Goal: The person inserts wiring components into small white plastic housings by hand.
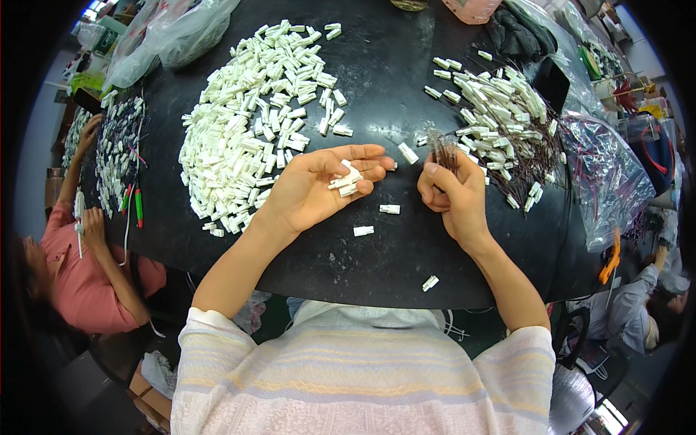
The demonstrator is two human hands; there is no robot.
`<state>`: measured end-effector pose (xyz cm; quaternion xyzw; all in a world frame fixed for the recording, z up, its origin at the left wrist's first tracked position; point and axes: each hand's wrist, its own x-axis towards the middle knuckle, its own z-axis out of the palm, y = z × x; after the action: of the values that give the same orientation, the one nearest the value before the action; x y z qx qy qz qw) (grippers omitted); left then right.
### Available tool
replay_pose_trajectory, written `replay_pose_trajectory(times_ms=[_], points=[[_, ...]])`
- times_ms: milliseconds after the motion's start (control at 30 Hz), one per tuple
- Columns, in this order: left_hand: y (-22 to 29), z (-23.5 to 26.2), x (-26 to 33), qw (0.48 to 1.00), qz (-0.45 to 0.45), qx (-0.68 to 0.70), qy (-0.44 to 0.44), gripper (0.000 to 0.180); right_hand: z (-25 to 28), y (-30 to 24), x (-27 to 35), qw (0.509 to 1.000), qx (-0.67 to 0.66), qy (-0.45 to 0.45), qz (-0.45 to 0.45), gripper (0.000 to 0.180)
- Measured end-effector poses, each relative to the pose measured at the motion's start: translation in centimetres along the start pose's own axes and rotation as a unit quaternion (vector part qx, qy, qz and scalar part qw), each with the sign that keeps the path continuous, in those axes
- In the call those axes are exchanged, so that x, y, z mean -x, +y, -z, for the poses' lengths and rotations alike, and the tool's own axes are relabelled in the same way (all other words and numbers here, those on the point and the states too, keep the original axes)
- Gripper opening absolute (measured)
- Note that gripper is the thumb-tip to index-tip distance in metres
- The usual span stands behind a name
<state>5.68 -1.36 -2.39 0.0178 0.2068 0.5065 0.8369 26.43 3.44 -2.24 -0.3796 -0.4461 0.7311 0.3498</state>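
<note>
Left hand (319, 190): lying palm-up, grip spread, cradling white plastic connectors (346, 179), probably light and rigid.
Right hand (451, 196): grip pinching thin wire bundle (442, 151), likely floppy; holding near ends.

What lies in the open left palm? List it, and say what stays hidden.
A few small white plastic connector housings lie in the left hand. Their exact count and anything beneath them are hidden.

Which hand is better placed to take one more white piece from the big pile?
Probably the left hand: it lies right beside the big pile of white pieces, though it already holds a few. The right hand grips a bundle of dark wires, farther away.
</note>
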Motion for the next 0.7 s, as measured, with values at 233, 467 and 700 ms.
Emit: replay_pose_trajectory(times_ms=[233,467,700], points=[[-0.4,-0.1,0.1,0.996,-0.03,-0.015,0.082,0.042,-0.3,0.2,0.0,0.999,-0.004,0.046,0.023,0.01],[-0.2,-0.4,0.1,0.996,-0.009,-0.08,0.037,0.039,-0.5,-0.2,0.2,0.999,0.029,0.016,0.015,0.009],[-0.4,-0.9,0.5,0.951,-0.074,-0.295,0.049,0.031,-0.4,-0.2,0.1,0.993,0.118,-0.01,0.028,0.005]])
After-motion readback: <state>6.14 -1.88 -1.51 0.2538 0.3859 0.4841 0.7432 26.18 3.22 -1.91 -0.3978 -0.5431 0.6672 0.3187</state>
